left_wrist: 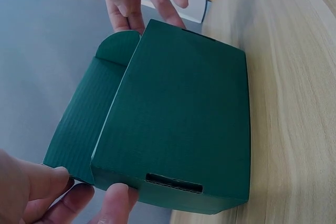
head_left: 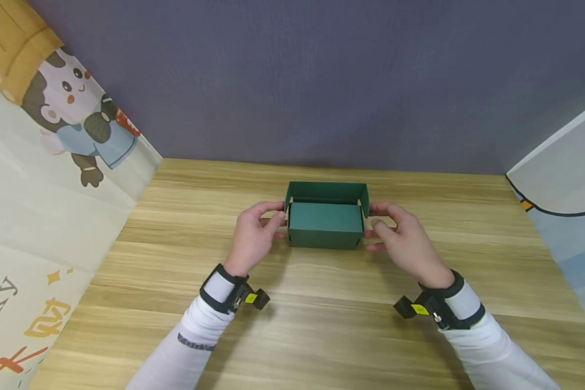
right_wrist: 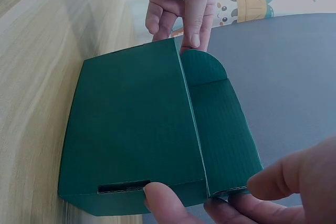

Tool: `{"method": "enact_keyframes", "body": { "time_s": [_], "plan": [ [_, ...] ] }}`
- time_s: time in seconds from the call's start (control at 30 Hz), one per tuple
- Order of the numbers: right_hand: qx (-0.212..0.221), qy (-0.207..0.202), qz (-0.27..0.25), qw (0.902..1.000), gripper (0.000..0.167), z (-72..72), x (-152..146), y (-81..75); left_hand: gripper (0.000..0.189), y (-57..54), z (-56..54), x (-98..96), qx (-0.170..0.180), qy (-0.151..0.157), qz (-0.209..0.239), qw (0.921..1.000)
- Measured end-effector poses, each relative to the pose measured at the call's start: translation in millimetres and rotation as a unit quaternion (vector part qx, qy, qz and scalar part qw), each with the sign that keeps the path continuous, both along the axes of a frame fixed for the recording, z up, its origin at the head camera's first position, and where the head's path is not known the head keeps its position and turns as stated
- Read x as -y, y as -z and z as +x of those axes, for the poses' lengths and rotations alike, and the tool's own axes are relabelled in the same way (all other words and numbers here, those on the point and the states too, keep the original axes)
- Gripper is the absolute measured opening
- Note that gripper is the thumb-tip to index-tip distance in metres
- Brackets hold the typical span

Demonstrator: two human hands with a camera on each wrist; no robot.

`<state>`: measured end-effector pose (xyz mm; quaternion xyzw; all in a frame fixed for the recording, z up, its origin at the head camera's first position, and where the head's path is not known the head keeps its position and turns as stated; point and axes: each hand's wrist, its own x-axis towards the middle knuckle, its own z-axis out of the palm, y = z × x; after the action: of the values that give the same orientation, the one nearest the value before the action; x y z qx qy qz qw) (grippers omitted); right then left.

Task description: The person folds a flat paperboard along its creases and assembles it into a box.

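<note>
A green cardboard box (head_left: pixel 325 225) sits on the wooden table with its lid (head_left: pixel 327 190) raised at the back. The lid's rounded side flaps (right_wrist: pixel 202 69) angle forward at both ends. At the left end, my left hand (head_left: pixel 253 233) pinches the lid's side flap between thumb and fingers, another finger (left_wrist: pixel 118 195) touching the box's end wall. My right hand (head_left: pixel 407 241) pinches the opposite flap in the same way, with one fingertip (right_wrist: pixel 157 192) close to the slot (right_wrist: pixel 123 187) in the box's front. The inside of the box is mostly hidden by its green top panel.
The wooden tabletop (head_left: pixel 322 325) extends around the box. A dark grey-blue backdrop (head_left: pixel 322 81) rises behind it. Cartoon-printed sheets stand at the left (head_left: pixel 29 216) and right (head_left: pixel 570 216) sides. Strapped wrist cameras (head_left: pixel 260 299) are on both forearms.
</note>
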<state>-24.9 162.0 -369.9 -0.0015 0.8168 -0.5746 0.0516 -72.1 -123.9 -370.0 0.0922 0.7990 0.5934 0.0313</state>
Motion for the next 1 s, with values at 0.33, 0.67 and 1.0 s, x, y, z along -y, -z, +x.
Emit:
{"method": "enact_keyframes", "body": {
  "time_s": [0.33, 0.67, 1.0],
  "plan": [
    [-0.001, -0.003, 0.0, 1.0, 0.041, -3.6, -5, 3.8, 0.026, 12.4, -6.7, -2.2, -0.022, 0.009, -0.002, 0.9997],
    [-0.01, -0.008, 0.004, 0.9999, 0.043, -7.1, -10, 10.7, 0.027, 14.0, -7.1, -8.3, -0.029, 0.004, -0.013, 0.9995],
    [-0.019, -0.01, 0.01, 0.9997, 0.042, -11.1, -15, 17.6, 0.026, 16.7, -7.2, -13.6, -0.026, -0.001, -0.025, 0.9993]
  ]
}}
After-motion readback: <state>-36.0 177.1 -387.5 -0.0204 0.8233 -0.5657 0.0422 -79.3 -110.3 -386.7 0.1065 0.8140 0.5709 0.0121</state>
